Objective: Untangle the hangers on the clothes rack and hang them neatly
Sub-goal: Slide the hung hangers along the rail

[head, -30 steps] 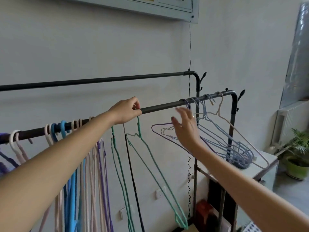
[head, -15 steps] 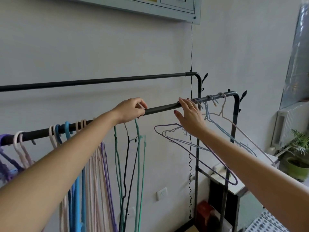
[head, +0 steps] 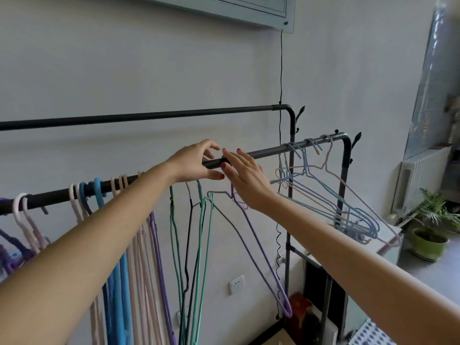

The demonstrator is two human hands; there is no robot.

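Hangers (head: 196,235) hang from the rack's front rail (head: 268,153).

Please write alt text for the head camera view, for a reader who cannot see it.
Two bare hands, left hand and right hand, meet at the front rail of a black clothes rack, above a purple wire hanger; more coloured hangers hang on both sides.

My left hand (head: 196,165) and right hand (head: 245,176) meet at the front rail (head: 268,151), above a purple hanger (head: 258,247) and green hangers (head: 199,245).
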